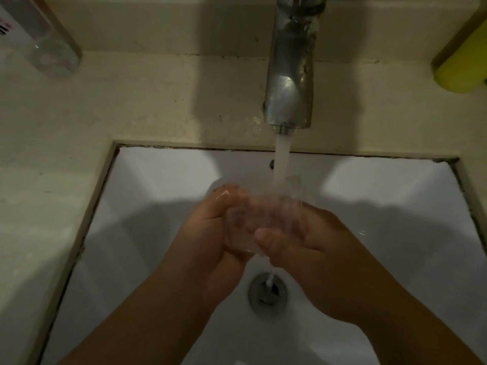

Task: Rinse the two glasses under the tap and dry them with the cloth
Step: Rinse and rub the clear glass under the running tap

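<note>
A pale stone bench [131, 101] runs across the top of the frame, with a white sink [158, 180] set into it. The room is dim. A metal tap [290, 75] in the upper middle pours water [282, 159] down. In the middle, the left hand [210, 241] and right hand [311, 246] hold a clear glass [253, 225] under the water, fingers curled around it. The glass is blurry and hard to see. A clear bottle [44, 40] in the upper left and a yellow thing [463, 61] in the upper right are cut off.

Home bathroom: white inset basin [163, 206], chrome tap [290, 75], stained cream counter [131, 101].
</note>
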